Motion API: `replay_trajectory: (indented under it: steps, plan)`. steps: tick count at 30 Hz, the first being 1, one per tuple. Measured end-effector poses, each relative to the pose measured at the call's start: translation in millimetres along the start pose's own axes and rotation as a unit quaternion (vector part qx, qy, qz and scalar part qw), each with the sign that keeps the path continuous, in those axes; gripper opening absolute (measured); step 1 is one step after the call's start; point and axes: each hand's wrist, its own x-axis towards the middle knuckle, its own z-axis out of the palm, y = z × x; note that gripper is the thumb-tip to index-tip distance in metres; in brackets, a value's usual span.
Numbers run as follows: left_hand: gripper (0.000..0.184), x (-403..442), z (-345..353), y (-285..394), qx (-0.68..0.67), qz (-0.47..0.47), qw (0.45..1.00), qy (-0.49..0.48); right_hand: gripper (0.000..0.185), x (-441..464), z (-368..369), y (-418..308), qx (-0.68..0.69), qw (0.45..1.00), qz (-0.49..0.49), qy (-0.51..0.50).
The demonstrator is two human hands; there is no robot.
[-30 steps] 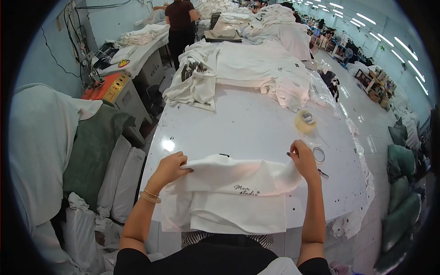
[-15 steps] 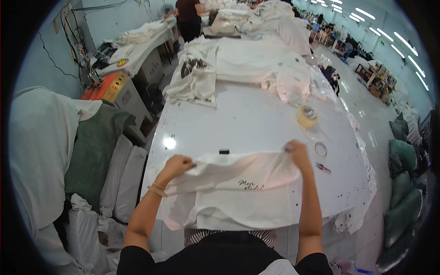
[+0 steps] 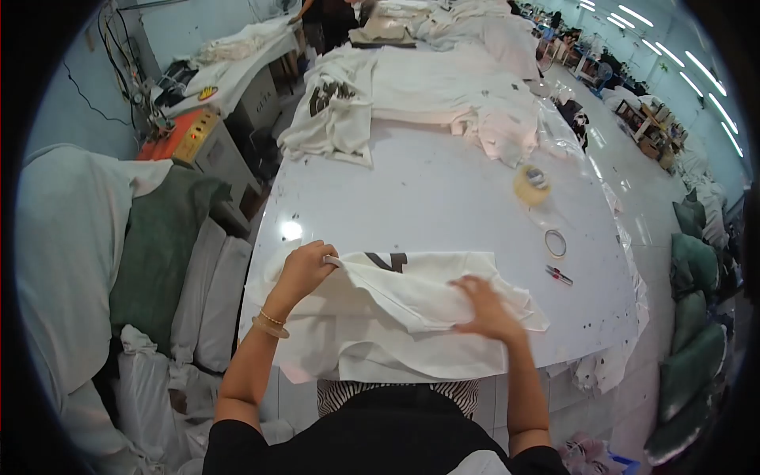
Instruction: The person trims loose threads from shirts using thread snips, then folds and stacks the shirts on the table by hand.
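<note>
A white printed garment (image 3: pixel 412 309) lies partly folded along the near edge of the table, with a dark print showing at its far edge. My left hand (image 3: pixel 309 267) is closed on the garment's upper left part and lifts a fold of it off the table. Over the right part of the cloth, my right hand (image 3: pixel 484 309) is open with fingers spread, slightly blurred; whether it presses on the fabric I cannot tell. The small lettering is out of sight.
On the white table (image 3: pixel 412 190) lie a tape roll (image 3: pixel 531 187), a ring (image 3: pixel 556 244) and small thread snips (image 3: pixel 559 275) at right. White garments (image 3: pixel 443 91) are piled at the far end. Wrapped rolls (image 3: pixel 224 293) stand at left; a person (image 3: pixel 328 24) is beyond.
My right hand has let go of the garment's upper right part and moved left and down over it. The upper layer has folded down, hiding the lettering and revealing a dark print.
</note>
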Motion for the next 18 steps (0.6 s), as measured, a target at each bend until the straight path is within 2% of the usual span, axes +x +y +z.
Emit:
replay_trajectory:
  steps: [2, 6, 7, 8, 10, 12, 13, 15, 16, 17, 18]
  plan:
    - [0.012, 1, -5, 4, 0.013, -0.006, 1.0, 0.0, 0.084, 6, 38, -11, -0.033, 0.998, -0.046, 0.036]
    - [0.012, 2, -15, -4, -0.056, -0.005, 0.998, 0.015, 0.063, 0, 61, -7, -0.149, 0.982, -0.02, 0.117]
    - [0.013, 4, -19, -9, -0.078, 0.001, 0.997, 0.022, 0.052, 4, 66, 5, -0.188, 0.964, -0.021, 0.185]
    - [0.014, 5, -28, -13, -0.086, -0.014, 0.996, 0.014, 0.048, 13, 68, 23, -0.17, 0.965, -0.014, 0.2]
    - [0.015, 12, -59, -26, -0.105, -0.044, 0.994, 0.0, 0.039, 33, 57, 52, -0.136, 0.963, -0.001, 0.23]
    - [0.015, 21, -116, -34, -0.129, -0.093, 0.987, 0.022, 0.021, 65, 9, 41, -0.115, 0.965, -0.012, 0.236]
    - [0.013, 27, -154, -44, -0.122, -0.098, 0.987, 0.033, 0.017, 89, -26, 24, -0.126, 0.977, -0.002, 0.173]
    - [0.014, 34, -243, -55, -0.095, -0.066, 0.984, 0.135, 0.019, 123, -95, -34, -0.093, 0.974, -0.105, 0.179]
    - [0.019, 36, -289, -72, -0.113, -0.045, 0.966, 0.229, 0.02, 136, -125, -68, -0.071, 0.958, -0.178, 0.213]
    - [0.023, 33, -344, -75, 0.084, -0.05, 0.95, 0.296, 0.019, 139, -150, -108, -0.025, 0.946, -0.212, 0.243]
    - [0.022, 21, -384, -58, 0.054, 0.001, 0.922, 0.384, 0.016, 128, -176, -155, -0.022, 0.923, -0.274, 0.268]
